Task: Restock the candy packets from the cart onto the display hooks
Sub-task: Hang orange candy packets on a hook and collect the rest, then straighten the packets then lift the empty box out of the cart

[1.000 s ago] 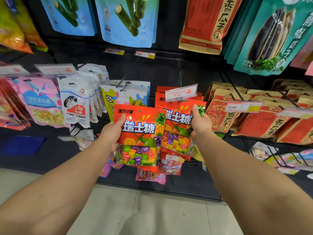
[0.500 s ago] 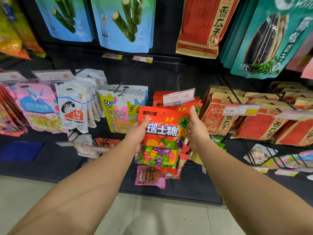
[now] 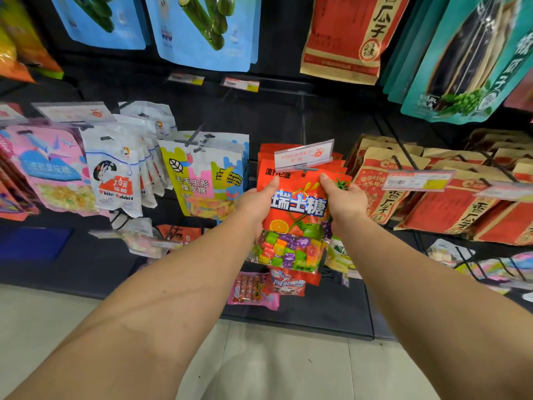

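White rabbit bags [image 3: 116, 171] hang in a row on the black wall [image 3: 202, 111]. Pink bags [image 3: 49, 168] hang to their left. Yellow worm bags [image 3: 202, 180] hang to their right. Brown and red seed bags [image 3: 432, 197] hang far to the right. Up top are blue bags [image 3: 199, 27], a big red bag [image 3: 352, 33] and green bags [image 3: 467, 59]. The floor [image 3: 274, 365] is pale tile.

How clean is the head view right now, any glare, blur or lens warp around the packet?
Head view: the orange candy packet is sharp, its print readable; the clear price tag catches glare, its text washed out; wide-angle warp bends the blue bags and forearms; lighting even, shadows soft.
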### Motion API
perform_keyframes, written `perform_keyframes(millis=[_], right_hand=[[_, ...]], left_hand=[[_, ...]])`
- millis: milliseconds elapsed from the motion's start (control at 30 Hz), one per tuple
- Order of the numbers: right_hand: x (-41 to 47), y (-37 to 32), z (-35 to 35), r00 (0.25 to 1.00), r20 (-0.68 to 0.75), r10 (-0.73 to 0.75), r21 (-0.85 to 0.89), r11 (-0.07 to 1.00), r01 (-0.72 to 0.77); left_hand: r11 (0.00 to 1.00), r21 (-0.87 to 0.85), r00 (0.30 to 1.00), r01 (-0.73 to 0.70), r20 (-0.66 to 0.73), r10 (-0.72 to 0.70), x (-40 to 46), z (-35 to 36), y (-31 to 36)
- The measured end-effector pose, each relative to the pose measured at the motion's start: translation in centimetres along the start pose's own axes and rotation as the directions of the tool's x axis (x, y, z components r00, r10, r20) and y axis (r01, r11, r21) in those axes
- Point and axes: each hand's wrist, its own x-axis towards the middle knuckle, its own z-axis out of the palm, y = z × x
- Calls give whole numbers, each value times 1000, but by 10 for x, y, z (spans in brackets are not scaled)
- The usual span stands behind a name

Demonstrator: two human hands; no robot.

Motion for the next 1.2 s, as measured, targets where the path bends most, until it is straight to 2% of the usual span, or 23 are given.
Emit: perform_keyframes(millis=[200,300,367,467,533,600,667,767,900,967,1100,1200], right_hand=[[6,-4,3,1000,9,-23,-114,993,24],[7,-3,4,1000,-13,-6,-128,992,4],[9,-2,5,998,-59,-18,-154,988,9],[13,5,5,974,-191,-122,-218,973,79],[11,11,3,936,-265,-230,-314,939,142],[2,21,4,909,-255,-329,-421,884,202],[-9,33,10,901,-143,-408,-519,807,283],[-27,49,34,894,97,-438,-605,687,403],[-50,59,86,807,435,-399,-624,512,590],[-65,59,119,756,573,-317,-658,372,654],[-104,64,193,639,743,-200,-629,121,768],[-146,71,261,548,821,-159,-545,69,836]], left_hand=[[1000,-17,998,-2,-65,1,3,0,1],[1000,27,994,-9,-106,12,6,3,3],[992,124,985,-6,-169,27,11,4,2],[945,322,954,-61,-259,150,13,0,-4],[873,480,927,-83,-284,245,12,-7,-9],[795,598,894,-107,-293,340,3,-15,-13],[687,711,853,-149,-259,454,-6,-27,-17],[503,843,789,-188,-175,589,-19,-52,-19],[339,935,770,-109,-136,623,-35,-105,-16],[287,957,784,-52,-139,605,-41,-140,-14],[219,971,780,97,-211,589,-59,-223,-11],[267,945,754,192,-316,576,-80,-300,-7]])
